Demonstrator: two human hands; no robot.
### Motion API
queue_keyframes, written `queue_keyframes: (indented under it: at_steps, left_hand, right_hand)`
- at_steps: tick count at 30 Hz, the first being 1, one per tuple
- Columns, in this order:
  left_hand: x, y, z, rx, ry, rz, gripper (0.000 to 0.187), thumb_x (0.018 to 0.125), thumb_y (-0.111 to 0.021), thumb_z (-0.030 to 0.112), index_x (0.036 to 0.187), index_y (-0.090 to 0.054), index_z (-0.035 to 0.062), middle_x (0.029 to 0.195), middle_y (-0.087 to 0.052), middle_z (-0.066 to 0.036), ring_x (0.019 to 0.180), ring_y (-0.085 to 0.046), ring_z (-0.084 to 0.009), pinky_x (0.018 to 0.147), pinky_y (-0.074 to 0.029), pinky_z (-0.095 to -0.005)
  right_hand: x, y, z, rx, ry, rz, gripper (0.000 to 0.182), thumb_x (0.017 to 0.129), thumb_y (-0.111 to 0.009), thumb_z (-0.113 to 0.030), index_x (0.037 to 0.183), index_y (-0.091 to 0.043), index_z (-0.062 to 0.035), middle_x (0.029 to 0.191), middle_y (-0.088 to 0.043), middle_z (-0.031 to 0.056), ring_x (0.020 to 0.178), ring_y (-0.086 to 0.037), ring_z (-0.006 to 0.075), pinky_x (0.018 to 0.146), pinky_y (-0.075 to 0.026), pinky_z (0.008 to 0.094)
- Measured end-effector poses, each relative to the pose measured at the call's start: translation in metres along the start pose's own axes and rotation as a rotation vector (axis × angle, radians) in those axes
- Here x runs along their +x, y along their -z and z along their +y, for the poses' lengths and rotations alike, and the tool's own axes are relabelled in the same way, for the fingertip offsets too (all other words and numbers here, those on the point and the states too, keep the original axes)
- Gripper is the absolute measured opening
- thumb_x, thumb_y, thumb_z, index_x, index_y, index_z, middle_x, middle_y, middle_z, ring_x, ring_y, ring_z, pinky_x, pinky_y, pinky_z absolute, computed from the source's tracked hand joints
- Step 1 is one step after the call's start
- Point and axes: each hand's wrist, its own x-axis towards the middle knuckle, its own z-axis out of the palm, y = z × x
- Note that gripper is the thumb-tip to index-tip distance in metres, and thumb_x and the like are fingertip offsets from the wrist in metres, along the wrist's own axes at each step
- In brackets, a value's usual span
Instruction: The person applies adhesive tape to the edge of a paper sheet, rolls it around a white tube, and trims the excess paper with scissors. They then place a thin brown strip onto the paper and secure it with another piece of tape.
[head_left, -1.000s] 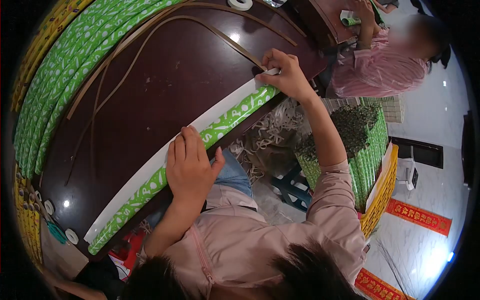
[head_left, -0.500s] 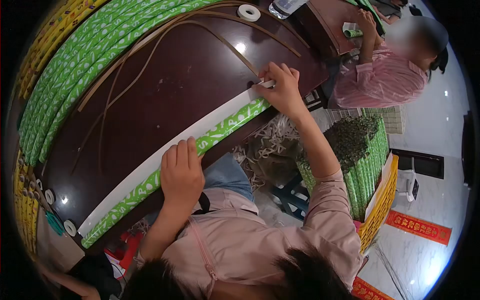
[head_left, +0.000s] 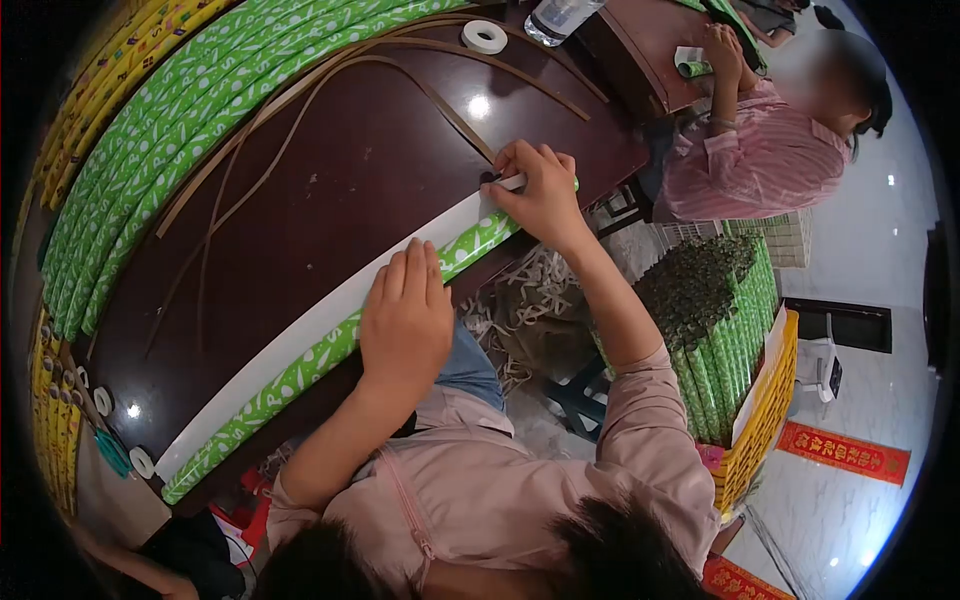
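Note:
A long sheet of green paper [head_left: 290,378] with white lettering and leaf shapes lies rolled along the table's near edge, its white border [head_left: 300,330] facing up. My left hand [head_left: 408,320] rests flat across the middle of the roll, fingers stretched out side by side. At the right end, my right hand [head_left: 540,195] is closed in a pinch on the white edge, thumb and fingertips together. A small dark spot shows by its fingertips. One brown strip [head_left: 440,105] curves over the table, its end close to that hand.
Green patterned tubes [head_left: 200,120] and yellow tubes [head_left: 110,75] line the table's far left. A white tape roll [head_left: 484,37] and a bottle [head_left: 562,18] stand at the back. Curly white scraps [head_left: 540,280] and a yellow basket [head_left: 760,420] are at right. A person [head_left: 760,150] sits nearby.
My left hand has slid up and right along the roll. My right hand has come slightly left and down, still at the roll's right end.

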Motion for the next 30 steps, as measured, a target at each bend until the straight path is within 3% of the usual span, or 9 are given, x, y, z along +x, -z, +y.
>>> queue_keyframes:
  at_steps: [5,7,9,15,16,21,25,28,30]
  left_hand:
    - [0.002,-0.013,-0.001,0.080,-0.034,0.056,0.033,0.081,-0.058,0.003,0.111,-0.059,-0.0099,0.115,-0.060,-0.020,0.101,-0.059,-0.0279,0.088,-0.051,-0.0323]
    - [0.001,-0.014,0.001,0.088,-0.026,0.060,0.033,0.080,-0.059,0.003,0.111,-0.059,-0.0096,0.116,-0.060,-0.020,0.101,-0.059,-0.0277,0.088,-0.051,-0.0320]
    - [0.001,-0.014,0.002,0.093,-0.022,0.066,0.034,0.080,-0.060,0.003,0.112,-0.060,-0.0093,0.116,-0.060,-0.021,0.101,-0.059,-0.0276,0.087,-0.052,-0.0317]
    - [0.000,-0.014,0.001,0.145,-0.036,0.052,0.034,0.081,-0.061,0.003,0.112,-0.060,-0.0089,0.117,-0.061,-0.021,0.101,-0.059,-0.0266,0.088,-0.051,-0.0311]
    - [-0.001,-0.016,0.002,0.142,-0.030,0.068,0.033,0.081,-0.061,0.004,0.111,-0.061,-0.0087,0.117,-0.061,-0.021,0.101,-0.059,-0.0266,0.088,-0.051,-0.0311]
    - [-0.002,-0.018,0.002,0.143,-0.030,0.091,0.031,0.082,-0.062,0.005,0.110,-0.062,-0.0081,0.117,-0.061,-0.021,0.102,-0.059,-0.0266,0.088,-0.051,-0.0310]
    - [-0.001,-0.016,0.002,0.150,-0.025,0.085,0.031,0.082,-0.061,0.005,0.110,-0.062,-0.0080,0.117,-0.061,-0.020,0.102,-0.059,-0.0265,0.088,-0.051,-0.0311]
    - [-0.002,-0.018,0.003,0.147,-0.018,0.091,0.032,0.082,-0.060,0.006,0.110,-0.062,-0.0080,0.118,-0.061,-0.020,0.102,-0.059,-0.0265,0.089,-0.051,-0.0314]
    - [-0.002,-0.020,0.002,0.138,-0.006,0.102,0.032,0.082,-0.060,0.006,0.110,-0.062,-0.0081,0.118,-0.061,-0.021,0.102,-0.059,-0.0266,0.089,-0.051,-0.0317]
  right_hand:
    - [0.008,0.016,0.006,0.053,0.034,-0.042,0.026,0.073,-0.077,-0.023,0.090,-0.063,-0.0092,0.075,-0.061,0.0006,0.077,-0.055,0.0166,0.078,-0.039,0.0320]
    - [0.022,0.026,0.010,0.302,-0.135,-0.092,0.025,0.076,-0.077,-0.026,0.087,-0.066,-0.0062,0.075,-0.061,0.0026,0.072,-0.055,0.0126,0.068,-0.042,0.0296]
    - [0.039,0.025,0.014,0.235,-0.123,0.004,0.028,0.077,-0.078,-0.029,0.083,-0.068,-0.0035,0.076,-0.063,0.0034,0.069,-0.056,0.0096,0.061,-0.043,0.0284]
    - [0.078,0.005,0.013,-0.036,-0.158,-0.366,0.025,0.075,-0.077,-0.025,0.085,-0.070,-0.0038,0.075,-0.067,0.0094,0.071,-0.065,0.0235,0.066,-0.050,0.0334]
    - [0.086,0.004,0.015,0.035,-0.201,-0.520,0.023,0.073,-0.076,-0.026,0.086,-0.071,-0.0080,0.088,-0.071,0.0103,0.086,-0.068,0.0291,0.072,-0.053,0.0403]
    - [0.112,0.013,0.020,-0.244,-0.124,-0.321,0.012,0.077,-0.067,-0.021,0.083,-0.071,-0.0118,0.085,-0.071,0.0129,0.080,-0.068,0.0338,0.070,-0.054,0.0441]
    - [0.140,0.006,0.028,-0.310,0.004,0.208,0.018,0.081,-0.063,-0.019,0.096,-0.066,-0.0092,0.082,-0.070,0.0101,0.078,-0.067,0.0335,0.069,-0.053,0.0435]
    - [0.134,0.014,0.022,-0.208,0.044,0.207,0.022,0.083,-0.065,-0.015,0.104,-0.065,-0.0074,0.083,-0.070,0.0101,0.075,-0.068,0.0290,0.069,-0.053,0.0405]
    - [0.114,0.027,0.018,0.127,0.172,-0.076,0.023,0.084,-0.068,-0.010,0.107,-0.066,-0.0054,0.084,-0.068,0.0096,0.074,-0.067,0.0207,0.068,-0.052,0.0365]
